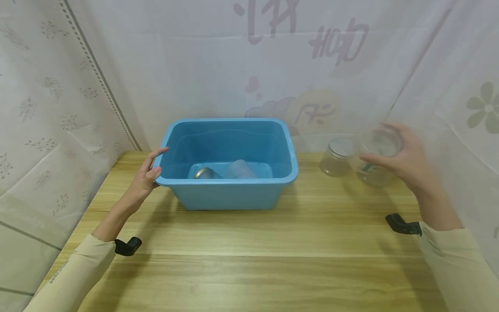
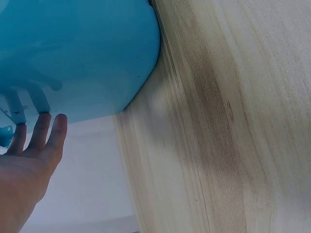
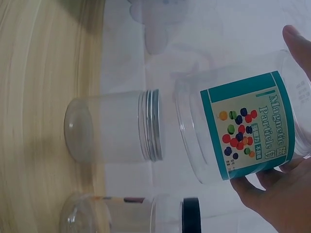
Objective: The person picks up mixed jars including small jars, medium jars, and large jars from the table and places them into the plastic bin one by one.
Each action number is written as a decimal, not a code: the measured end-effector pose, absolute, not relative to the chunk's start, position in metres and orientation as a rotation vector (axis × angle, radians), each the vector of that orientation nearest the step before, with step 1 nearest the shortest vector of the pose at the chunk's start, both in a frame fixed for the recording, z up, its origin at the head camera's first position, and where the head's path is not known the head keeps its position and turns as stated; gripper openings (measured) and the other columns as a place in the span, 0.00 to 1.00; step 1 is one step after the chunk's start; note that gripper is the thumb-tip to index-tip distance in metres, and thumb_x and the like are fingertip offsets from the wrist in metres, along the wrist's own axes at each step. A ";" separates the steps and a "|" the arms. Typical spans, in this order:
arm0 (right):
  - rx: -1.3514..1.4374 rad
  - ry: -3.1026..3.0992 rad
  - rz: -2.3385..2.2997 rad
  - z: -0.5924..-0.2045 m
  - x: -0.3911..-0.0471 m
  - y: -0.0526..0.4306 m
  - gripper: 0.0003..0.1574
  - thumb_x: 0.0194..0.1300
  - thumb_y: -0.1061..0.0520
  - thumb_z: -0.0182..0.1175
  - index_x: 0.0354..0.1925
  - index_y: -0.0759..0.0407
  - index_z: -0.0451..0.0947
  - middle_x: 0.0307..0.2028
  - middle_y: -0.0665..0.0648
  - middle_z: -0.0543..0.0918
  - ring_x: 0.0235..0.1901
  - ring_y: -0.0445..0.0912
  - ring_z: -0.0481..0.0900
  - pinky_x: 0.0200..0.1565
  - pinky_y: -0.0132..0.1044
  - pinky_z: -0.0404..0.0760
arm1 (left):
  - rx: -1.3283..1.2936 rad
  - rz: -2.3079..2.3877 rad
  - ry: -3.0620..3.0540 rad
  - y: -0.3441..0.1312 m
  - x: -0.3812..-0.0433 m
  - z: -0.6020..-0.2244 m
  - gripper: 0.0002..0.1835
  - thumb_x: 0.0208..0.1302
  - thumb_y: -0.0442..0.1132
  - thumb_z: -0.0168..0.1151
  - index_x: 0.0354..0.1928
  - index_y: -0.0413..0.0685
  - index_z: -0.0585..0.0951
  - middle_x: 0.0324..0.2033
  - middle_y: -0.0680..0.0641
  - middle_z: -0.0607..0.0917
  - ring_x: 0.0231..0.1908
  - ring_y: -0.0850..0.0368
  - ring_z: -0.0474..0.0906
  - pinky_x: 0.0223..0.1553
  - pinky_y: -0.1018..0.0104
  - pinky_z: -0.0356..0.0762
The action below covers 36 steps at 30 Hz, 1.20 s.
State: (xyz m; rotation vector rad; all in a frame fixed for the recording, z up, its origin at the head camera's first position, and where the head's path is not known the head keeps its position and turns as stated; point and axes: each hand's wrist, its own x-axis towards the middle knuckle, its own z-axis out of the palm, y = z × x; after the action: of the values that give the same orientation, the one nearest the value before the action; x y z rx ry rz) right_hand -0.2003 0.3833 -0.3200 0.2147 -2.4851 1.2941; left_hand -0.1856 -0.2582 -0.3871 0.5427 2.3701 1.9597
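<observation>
My left hand [image 1: 145,177] grips the left rim of a blue plastic tub [image 1: 226,195], thumb and forefinger at the edge. In the left wrist view its other fingers [image 2: 57,133] reach along the outer wall. My right hand [image 1: 413,162], blurred in the head view, holds a clear plastic jar [image 3: 192,128] near its upper end, thumb on one side and fingers on the other. A teal-edged label [image 3: 248,126] on it reads "Magnetic Particle". The jar is raised and slightly tilted. Close by stands a clear jar with a silver lid [image 1: 336,160].
Inside the tub lie a gold-rimmed container [image 1: 208,173] and a translucent one [image 1: 241,169]. A clear jar with a black lid [image 3: 192,216] stands beside the silver-lidded jar. Printed curtains [image 1: 202,78] hang behind the wooden table [image 1: 249,251] and at both sides.
</observation>
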 end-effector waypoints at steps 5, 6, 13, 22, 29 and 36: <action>0.248 -2.515 1.260 -0.317 -0.207 0.373 0.56 0.50 0.62 0.81 0.74 0.47 0.67 0.70 0.55 0.68 0.68 0.43 0.57 0.71 0.47 0.44 | 0.541 1.968 2.366 -0.259 -0.185 -0.388 0.28 0.80 0.46 0.42 0.78 0.68 0.59 0.77 0.42 0.46 0.62 0.35 0.64 0.48 0.68 0.75; 0.250 -2.526 1.253 -0.316 -0.208 0.371 0.57 0.51 0.61 0.81 0.74 0.46 0.66 0.70 0.55 0.68 0.69 0.42 0.56 0.71 0.48 0.43 | 0.539 1.969 2.366 -0.260 -0.185 -0.388 0.28 0.80 0.46 0.42 0.78 0.68 0.59 0.78 0.42 0.46 0.62 0.35 0.64 0.48 0.68 0.75; 0.310 -2.559 1.330 -0.314 -0.214 0.357 0.57 0.53 0.61 0.80 0.75 0.45 0.64 0.72 0.56 0.63 0.68 0.47 0.56 0.68 0.49 0.51 | 0.541 1.964 2.376 -0.260 -0.183 -0.389 0.28 0.80 0.44 0.42 0.78 0.68 0.59 0.77 0.41 0.46 0.61 0.36 0.65 0.48 0.68 0.75; 0.360 -2.569 1.295 -0.310 -0.218 0.346 0.55 0.53 0.61 0.80 0.74 0.45 0.65 0.71 0.56 0.63 0.59 0.51 0.66 0.49 0.33 0.69 | 0.546 1.954 2.383 -0.259 -0.184 -0.388 0.28 0.80 0.45 0.41 0.79 0.67 0.58 0.77 0.41 0.48 0.61 0.33 0.64 0.48 0.68 0.76; 0.409 -2.565 1.261 -0.310 -0.222 0.341 0.58 0.51 0.62 0.81 0.75 0.45 0.64 0.70 0.57 0.65 0.56 0.53 0.68 0.47 0.32 0.71 | 0.563 1.952 2.376 -0.258 -0.185 -0.387 0.28 0.80 0.46 0.41 0.79 0.66 0.58 0.77 0.42 0.48 0.62 0.31 0.63 0.49 0.68 0.75; 0.402 -2.607 1.208 -0.305 -0.226 0.334 0.59 0.50 0.57 0.82 0.75 0.41 0.64 0.69 0.55 0.66 0.55 0.53 0.69 0.49 0.36 0.69 | 0.544 1.964 2.374 -0.258 -0.185 -0.387 0.28 0.79 0.45 0.41 0.78 0.67 0.59 0.77 0.42 0.49 0.61 0.32 0.64 0.49 0.68 0.75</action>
State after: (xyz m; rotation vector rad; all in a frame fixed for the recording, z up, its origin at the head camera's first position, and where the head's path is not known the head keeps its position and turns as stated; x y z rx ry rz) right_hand -0.2265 0.3338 -0.3052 0.4025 -2.6067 1.2082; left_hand -0.1851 -0.2577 -0.3866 0.5444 2.3738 1.9636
